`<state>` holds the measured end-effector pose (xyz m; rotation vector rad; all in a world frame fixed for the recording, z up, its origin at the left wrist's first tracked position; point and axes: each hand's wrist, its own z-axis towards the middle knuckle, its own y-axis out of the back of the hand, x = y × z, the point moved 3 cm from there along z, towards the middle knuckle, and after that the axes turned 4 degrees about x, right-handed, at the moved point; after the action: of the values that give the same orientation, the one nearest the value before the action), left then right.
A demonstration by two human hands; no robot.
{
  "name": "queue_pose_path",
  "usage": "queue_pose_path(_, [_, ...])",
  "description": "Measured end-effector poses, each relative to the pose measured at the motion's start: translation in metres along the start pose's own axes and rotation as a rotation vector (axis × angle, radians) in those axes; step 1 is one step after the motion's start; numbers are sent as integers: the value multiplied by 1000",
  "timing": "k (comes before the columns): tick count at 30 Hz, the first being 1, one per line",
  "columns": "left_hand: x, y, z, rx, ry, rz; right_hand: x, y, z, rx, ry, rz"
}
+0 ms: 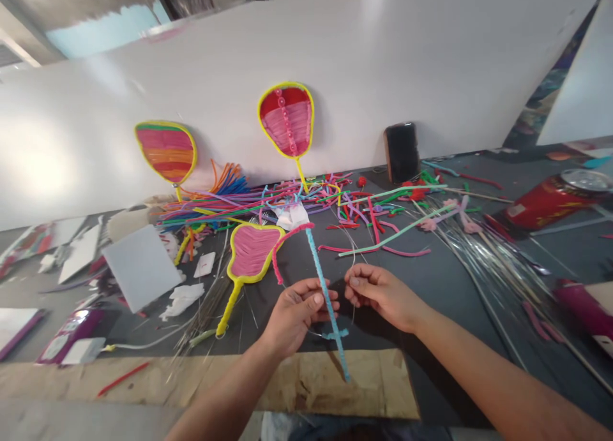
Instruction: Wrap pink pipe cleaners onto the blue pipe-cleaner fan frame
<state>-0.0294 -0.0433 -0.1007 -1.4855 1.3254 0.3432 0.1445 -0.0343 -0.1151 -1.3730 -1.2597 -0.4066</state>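
Note:
My left hand point(302, 313) is closed around a light-blue fuzzy pipe cleaner stick point(318, 265), thumb in front. A small blue crosspiece sits low on the stick, and a pink pipe cleaner point(283, 240) bends away from its top end to the left. My right hand point(378, 292) is a little to the right, thumb and fingers pinched on a thin wire point(353, 253) that rises above the fingertips and hangs below them. Left of my hands lies a small fan-shaped piece point(255, 253) with a yellow rim and handle and a pink thread filling.
Two more fan shapes point(287, 119) lean on the white board point(421, 52) behind. Piled pipe cleaners point(230, 205) cover the table's back. A phone point(402, 152) stands there. To the right are a red can point(558, 201) and loose wires point(479, 262); left, a white card point(142, 269).

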Motion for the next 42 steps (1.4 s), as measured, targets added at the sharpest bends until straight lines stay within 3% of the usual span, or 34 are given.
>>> queue_pose_path(5, [1, 5, 3, -113, 23, 53, -2, -1, -1, -19, -36, -42])
queue_pose_path(10, [-1, 3, 2, -110, 27, 87, 0, 2, 1, 19, -35, -44])
queue_pose_path(14, [-15, 20, 1, -126, 4, 189, 1, 12, -5, -12, -122, -380])
queue_pose_path(16, [-26, 36, -1, -242, -67, 391, 5, 21, -12, -36, -155, -645])
queue_pose_path(19, [-45, 53, -12, -471, -337, 855, 18, 38, -21, -139, -100, -938])
queue_pose_path(20, [-49, 53, -16, -485, -415, 1011, 23, 42, -23, -186, -58, -1017])
queue_pose_path(22, [-50, 46, -23, -379, -544, 1264, 31, 46, -24, -258, 36, -1160])
queue_pose_path(24, [-43, 35, -28, -158, -591, 1468, 33, 41, -23, -263, 148, -1266])
queue_pose_path(27, [-23, 23, -32, 153, -560, 1766, 29, 27, -19, -188, 320, -1354])
queue_pose_path(30, [-5, 21, -32, 318, -552, 1985, 23, 18, -17, -139, 408, -1406])
queue_pose_path(33, [4, 21, -31, 361, -574, 2071, 21, 18, -18, -132, 415, -1423])
queue_pose_path(42, [8, 20, -28, 313, -598, 2086, 21, 29, -15, -197, 358, -1407])
